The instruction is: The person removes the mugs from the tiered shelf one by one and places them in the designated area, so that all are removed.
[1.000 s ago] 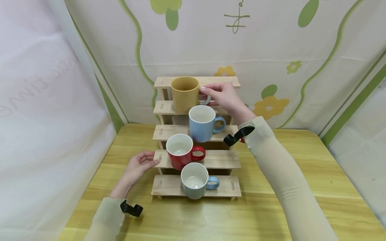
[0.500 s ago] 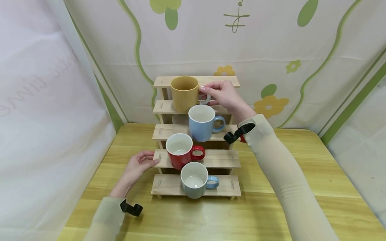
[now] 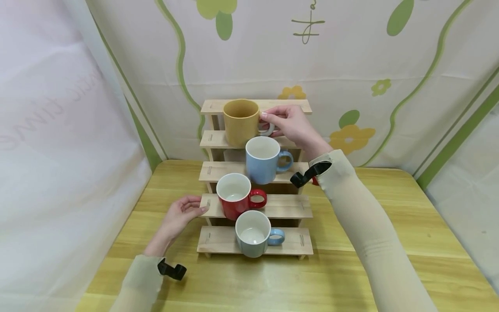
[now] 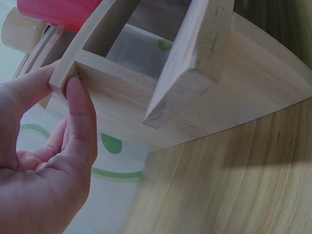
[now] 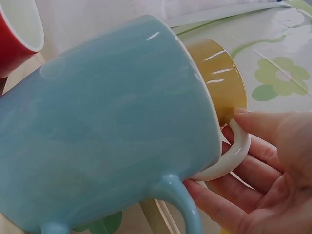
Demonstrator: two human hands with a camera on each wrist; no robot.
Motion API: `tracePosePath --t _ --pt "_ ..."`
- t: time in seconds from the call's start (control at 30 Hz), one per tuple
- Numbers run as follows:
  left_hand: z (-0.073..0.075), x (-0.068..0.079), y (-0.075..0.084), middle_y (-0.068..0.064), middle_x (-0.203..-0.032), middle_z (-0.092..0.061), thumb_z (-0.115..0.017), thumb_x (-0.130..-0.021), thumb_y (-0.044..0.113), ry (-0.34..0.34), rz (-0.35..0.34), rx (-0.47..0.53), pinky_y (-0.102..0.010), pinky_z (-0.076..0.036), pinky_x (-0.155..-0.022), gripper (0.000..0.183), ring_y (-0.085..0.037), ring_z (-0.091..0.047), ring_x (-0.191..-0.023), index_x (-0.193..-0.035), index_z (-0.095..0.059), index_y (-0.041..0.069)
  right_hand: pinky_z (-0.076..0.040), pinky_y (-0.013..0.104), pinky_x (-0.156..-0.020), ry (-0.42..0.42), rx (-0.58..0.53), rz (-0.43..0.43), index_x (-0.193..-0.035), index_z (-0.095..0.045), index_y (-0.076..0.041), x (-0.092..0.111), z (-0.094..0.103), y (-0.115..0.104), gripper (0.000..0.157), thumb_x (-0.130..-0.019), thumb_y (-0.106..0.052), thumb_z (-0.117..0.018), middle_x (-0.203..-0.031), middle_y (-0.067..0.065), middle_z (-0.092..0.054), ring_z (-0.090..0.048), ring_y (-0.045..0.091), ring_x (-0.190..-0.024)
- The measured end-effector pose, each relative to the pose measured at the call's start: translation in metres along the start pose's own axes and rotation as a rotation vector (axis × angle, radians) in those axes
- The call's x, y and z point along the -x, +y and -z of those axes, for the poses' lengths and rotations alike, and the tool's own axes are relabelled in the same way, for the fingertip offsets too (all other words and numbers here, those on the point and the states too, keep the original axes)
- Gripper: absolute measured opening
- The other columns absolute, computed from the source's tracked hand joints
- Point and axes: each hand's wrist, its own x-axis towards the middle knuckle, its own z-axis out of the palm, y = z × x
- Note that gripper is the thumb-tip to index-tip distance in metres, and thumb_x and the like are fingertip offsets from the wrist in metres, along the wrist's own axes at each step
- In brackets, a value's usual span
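Observation:
A stepped wooden rack stands on the table with mugs on its shelves. My right hand pinches the white handle of the yellow mug on the second shelf from the top. In the right wrist view the thumb lies on top of that handle with fingers behind it. Below sits a light blue mug, then a red mug, then a grey-green mug with a blue handle. My left hand pinches the left end of the red mug's shelf; the left wrist view shows thumb and finger on the board's end.
The wood-grain table extends around the rack. Behind it hangs a white cloth with green and yellow flower prints, and another white cloth hangs at the left. A bit of red shows beside the right cuff.
Both hands keep their grips and the mugs stay in place. The head view has shifted only slightly.

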Motion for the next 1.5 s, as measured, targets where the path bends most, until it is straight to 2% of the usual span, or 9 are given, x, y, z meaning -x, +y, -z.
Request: tracePosePath --t 0.2,0.43,0.73,1.17,1.33,1.5 --pt "-0.0013 0.0003 -0.0006 -0.016 -0.113 -0.064 -0.077 -0.092 0.010 0.000 0.003 0.004 -0.027 -0.055 -0.086 0.044 -0.018 -0.066 -0.097 -0.126 -0.055 -0.007 -0.062 0.038 -0.076 0.020 -0.001 0.019 -0.116 -0.072 -0.001 0.0003 -0.0012 0.0036 0.029 -0.099 -0.025 -0.069 -0.107 0.018 -0.073 -0.071 0.027 -0.096" --pt "-0.0026 -0.0001 -0.0010 -0.015 -0.112 -0.064 -0.077 -0.091 0.008 0.011 0.002 0.009 -0.026 -0.056 -0.084 0.043 -0.019 -0.066 -0.096 -0.125 -0.056 -0.006 -0.061 0.038 -0.077 0.031 0.001 0.015 -0.116 -0.072 -0.002 0.0019 -0.0011 0.0058 0.029 -0.099 -0.026 -0.070 -0.107 0.017 -0.074 -0.071 0.027 -0.098" --pt "-0.0031 -0.0007 -0.0031 -0.014 -0.109 -0.065 -0.076 -0.092 0.007 0.000 -0.041 0.018 -0.026 -0.056 -0.082 0.041 -0.016 -0.066 -0.094 -0.124 -0.056 -0.009 -0.062 0.037 -0.075 0.057 0.019 0.033 -0.114 -0.073 -0.002 0.0034 -0.0015 0.0054 0.028 -0.099 -0.026 -0.070 -0.104 0.013 -0.075 -0.072 0.024 -0.095" --pt "-0.0057 -0.0007 0.0020 -0.017 -0.110 -0.063 -0.075 -0.092 0.006 -0.001 -0.023 0.027 -0.025 -0.055 -0.083 0.042 -0.015 -0.066 -0.093 -0.126 -0.055 -0.010 -0.062 0.034 -0.069 0.123 -0.044 0.093 -0.112 -0.071 0.002 0.0040 0.0006 0.0022 0.026 -0.099 -0.020 -0.070 -0.110 0.016 -0.070 -0.071 0.024 -0.089" --pt "-0.0067 -0.0012 0.0008 -0.016 -0.110 -0.064 -0.075 -0.092 0.006 0.001 -0.023 0.026 -0.025 -0.055 -0.082 0.042 -0.015 -0.066 -0.093 -0.125 -0.055 -0.010 -0.062 0.034 -0.068 0.132 -0.057 0.104 -0.110 -0.071 0.002 0.0058 0.0013 0.0018 0.025 -0.098 -0.020 -0.071 -0.107 0.014 -0.072 -0.071 0.023 -0.086" --pt "-0.0078 -0.0020 -0.0010 -0.016 -0.110 -0.063 -0.075 -0.092 0.006 -0.004 -0.026 0.026 -0.025 -0.055 -0.082 0.042 -0.016 -0.066 -0.093 -0.125 -0.055 -0.011 -0.062 0.036 -0.069 0.133 -0.115 0.147 -0.110 -0.072 0.002 0.0089 0.0067 -0.0010 0.024 -0.098 -0.018 -0.072 -0.106 0.017 -0.072 -0.072 0.025 -0.086"
